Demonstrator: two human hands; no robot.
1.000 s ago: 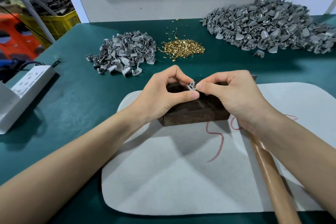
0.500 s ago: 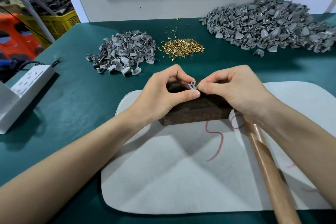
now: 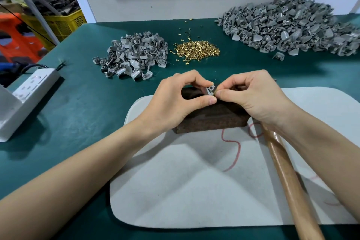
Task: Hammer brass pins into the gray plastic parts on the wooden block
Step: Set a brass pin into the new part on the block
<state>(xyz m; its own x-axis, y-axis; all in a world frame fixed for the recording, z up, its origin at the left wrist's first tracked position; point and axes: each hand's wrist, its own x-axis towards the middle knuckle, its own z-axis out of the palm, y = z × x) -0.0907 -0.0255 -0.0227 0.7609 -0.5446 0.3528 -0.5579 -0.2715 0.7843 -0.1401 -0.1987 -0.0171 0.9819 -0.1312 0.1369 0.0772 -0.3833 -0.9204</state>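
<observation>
The left hand point(image 3: 175, 101) has its fingers point(image 3: 209, 100) clamped on the gray plastic part point(image 3: 210, 90) above the wooden block point(image 3: 212, 118); keep the part's hole upward and steady. At 3 o'clock of the part, the right hand point(image 3: 253, 97) pinches a brass pin point(image 3: 214, 94), touching the part's edge; seat it straight before hammering.

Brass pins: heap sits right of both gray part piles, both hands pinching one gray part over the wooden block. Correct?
Not quite. In the head view the brass pins lie between the small gray pile and the large gray pile. Both hands do pinch one gray part over the wooden block.
</observation>
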